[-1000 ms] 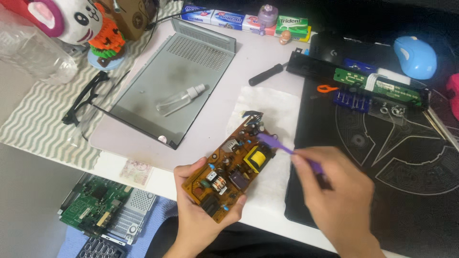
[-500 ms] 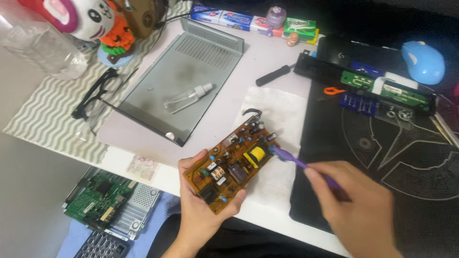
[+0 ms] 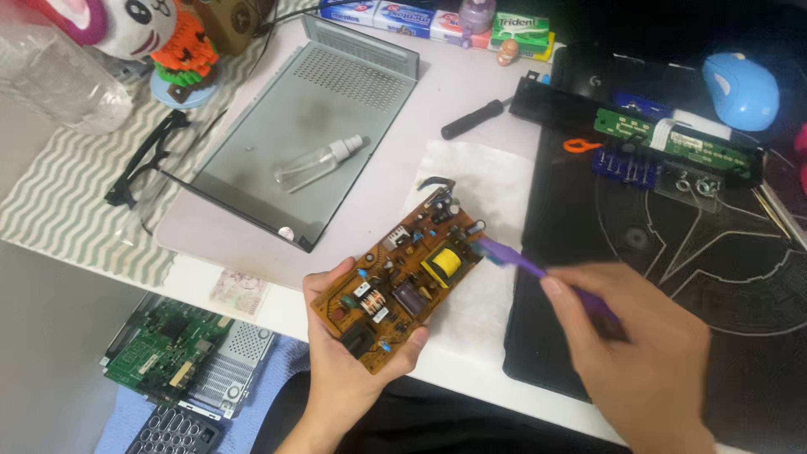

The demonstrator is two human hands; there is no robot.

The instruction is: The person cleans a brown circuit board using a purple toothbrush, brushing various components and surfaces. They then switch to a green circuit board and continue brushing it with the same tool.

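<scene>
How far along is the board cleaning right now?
Done: the brown circuit board is out of the grey metal cover, which lies apart with a spray bottle in it. In hand: the left hand holds the board while the right hand brushes its edge with a purple brush. Left: the green board lies untouched.

My L hand (image 3: 353, 370): brown circuit board (image 3: 403, 273) w/ yellow coil, blue caps. R hand (image 3: 639, 353): purple brush (image 3: 513, 259). Mat (image 3: 714, 277) black; cloth (image 3: 76, 185) grey-white zigzag; mouse (image 3: 741, 91) lt blue.

purple brush (image 3: 513, 259): handle end hidden in blurred right hand (image 3: 639, 353) | circuit board (image 3: 403, 277): underside hidden by left hand (image 3: 353, 361)
</scene>
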